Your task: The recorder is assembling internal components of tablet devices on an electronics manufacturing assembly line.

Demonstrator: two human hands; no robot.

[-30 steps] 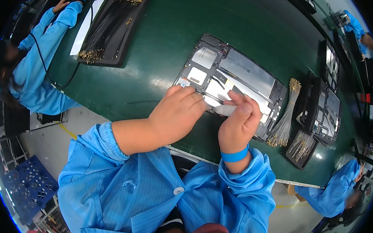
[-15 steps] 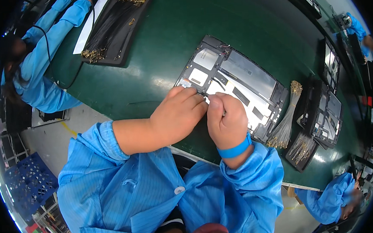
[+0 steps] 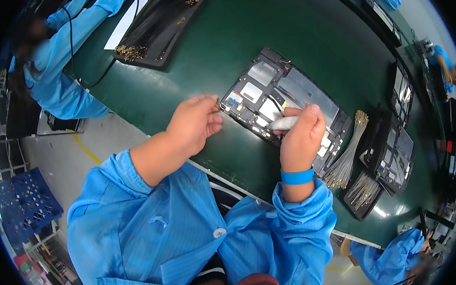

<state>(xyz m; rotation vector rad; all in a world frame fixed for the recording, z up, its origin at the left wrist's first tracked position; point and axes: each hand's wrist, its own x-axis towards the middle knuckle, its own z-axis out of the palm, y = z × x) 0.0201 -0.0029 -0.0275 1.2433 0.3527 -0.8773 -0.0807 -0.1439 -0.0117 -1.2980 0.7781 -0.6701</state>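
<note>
An opened, flat electronic device (image 3: 253, 92), with a black frame, silvery panels and small boards, lies tilted on the green table. My left hand (image 3: 196, 121) is beside its left corner, thumb and forefinger drawn together there. Anything in that pinch is too small to make out. My right hand (image 3: 302, 138), with a blue band on its wrist, reaches over the device's near edge. A whitish cover (image 3: 284, 123) wraps one finger, which stretches out onto the device. The thumb stands apart from it, and nothing shows held there.
A black tray (image 3: 166, 28) of dark cables with gold ends lies far left. To the right are a bundle of grey cables (image 3: 349, 148), a smaller cable tray (image 3: 364, 194) and another opened device (image 3: 396, 155). Co-workers in blue sleeves (image 3: 62, 74) flank the table.
My hands have moved apart: the left went left to the device's corner, while the right shifted right and turned its thumb up. The whole view has shifted slightly.
</note>
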